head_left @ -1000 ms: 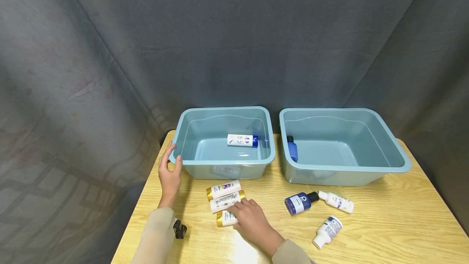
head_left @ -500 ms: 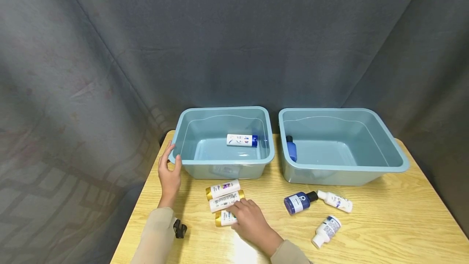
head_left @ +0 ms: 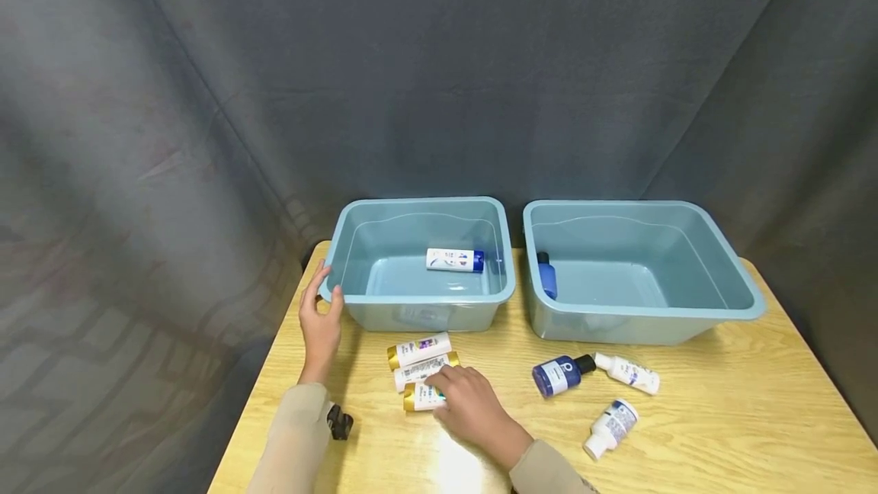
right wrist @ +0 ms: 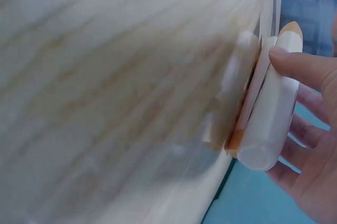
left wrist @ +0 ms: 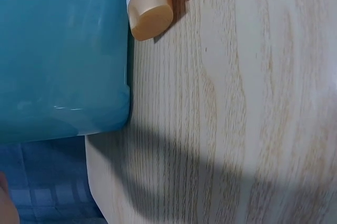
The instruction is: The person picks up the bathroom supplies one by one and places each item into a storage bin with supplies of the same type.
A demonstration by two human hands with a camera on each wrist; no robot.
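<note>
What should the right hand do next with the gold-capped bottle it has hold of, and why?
Probably lift it clear. The right hand already grips the nearest gold-capped bottle, which lies against a second gold-capped bottle; the left hand steadies the left bin.

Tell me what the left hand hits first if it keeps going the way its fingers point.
Most likely the near left corner rim of the left tub. The left hand points away from the person with its fingers already at that corner; whether they touch it is unclear.

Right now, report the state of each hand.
Left hand: open, fingers resting against the left bin corner.
Right hand: grip curled round the gold-capped bottle nearest the person.
</note>
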